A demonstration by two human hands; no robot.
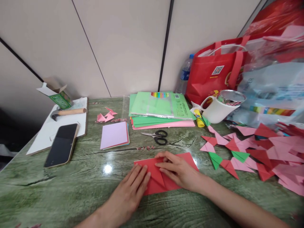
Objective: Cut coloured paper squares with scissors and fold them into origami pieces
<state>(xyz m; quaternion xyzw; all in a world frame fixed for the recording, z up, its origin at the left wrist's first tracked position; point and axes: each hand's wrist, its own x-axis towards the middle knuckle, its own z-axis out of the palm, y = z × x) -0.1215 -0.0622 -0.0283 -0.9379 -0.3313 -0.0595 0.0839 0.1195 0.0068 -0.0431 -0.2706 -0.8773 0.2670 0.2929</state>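
A sheet of red paper (187,163) lies on the green marbled table, its left part folded over into a pointed flap. My left hand (130,188) rests on the left side of the sheet, fingers stretched out and pressing it down. Over the upper middle of the sheet, my right hand (175,169) has bent fingers closed at the fold, with one finger by the far edge. Black-handled scissors (158,136) lie just beyond the paper. To their left is a stack of small square papers (114,135), lilac on top.
Folded paper pieces (239,155) in pink, red and green cover the right side. Behind are coloured paper packs (161,106), a glue stick (199,118), a white mug (218,109), a bottle (185,74) and a red bag (213,72). A phone (62,144) and hammer (70,111) lie left.
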